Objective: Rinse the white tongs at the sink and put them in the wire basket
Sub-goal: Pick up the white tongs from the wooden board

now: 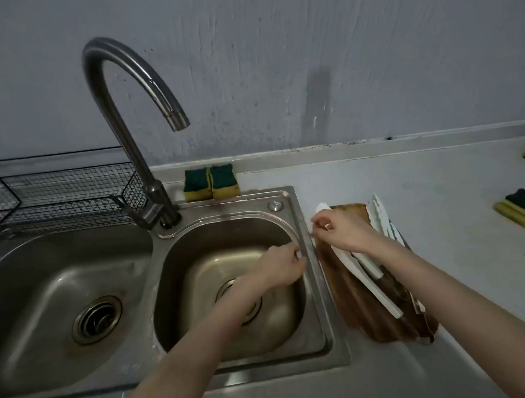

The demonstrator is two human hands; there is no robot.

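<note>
Item: flat white plastic tongs (367,280), lying slantwise on the brown wooden board (359,312) right of the steel double sink (313,290). My right hand (342,230) pinches their upper end. My left hand (284,268) hovers at the right basin's rim, fingers curled; grip I cannot tell. Black wire basket (59,195) sits behind the left basin. Gooseneck steel tap (131,120), dry.

Two green-and-yellow sponges (211,183) stand behind the faucet (137,120); a wooden board (368,311) lies on the counter (453,250).
</note>
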